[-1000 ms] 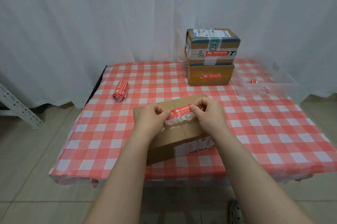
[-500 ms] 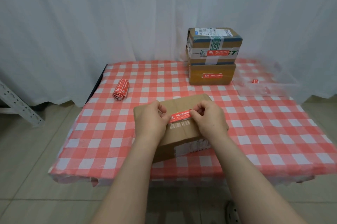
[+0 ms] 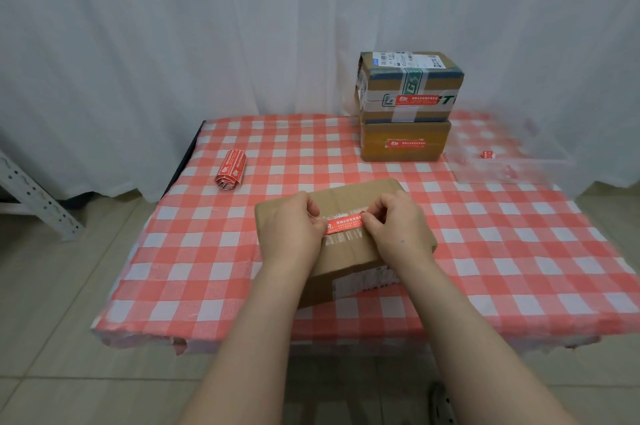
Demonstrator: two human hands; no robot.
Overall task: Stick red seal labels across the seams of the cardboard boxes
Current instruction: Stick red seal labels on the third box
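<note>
Checked worktop (image 3: 207, 269), white curtain (image 3: 207, 26) behind.
Left hand (image 3: 291, 230) and right hand (image 3: 398, 227) pinch a red label (image 3: 344, 225) on the box (image 3: 346, 262); roll (image 3: 231, 168) at ten o'clock.

We see a red-and-white checked tablecloth (image 3: 207, 251), a plain brown cardboard box (image 3: 349, 262), and on it a red seal label (image 3: 344, 225) with white print. The roll of labels (image 3: 231, 170) shows us the same red with white lettering; the upper box (image 3: 381, 80) is brown with green-and-white tape and a grey-blue band, the lower box (image 3: 374, 144) a yellower brown. We note a white curtain (image 3: 242, 26) and beige floor tiles (image 3: 52, 286)
</note>
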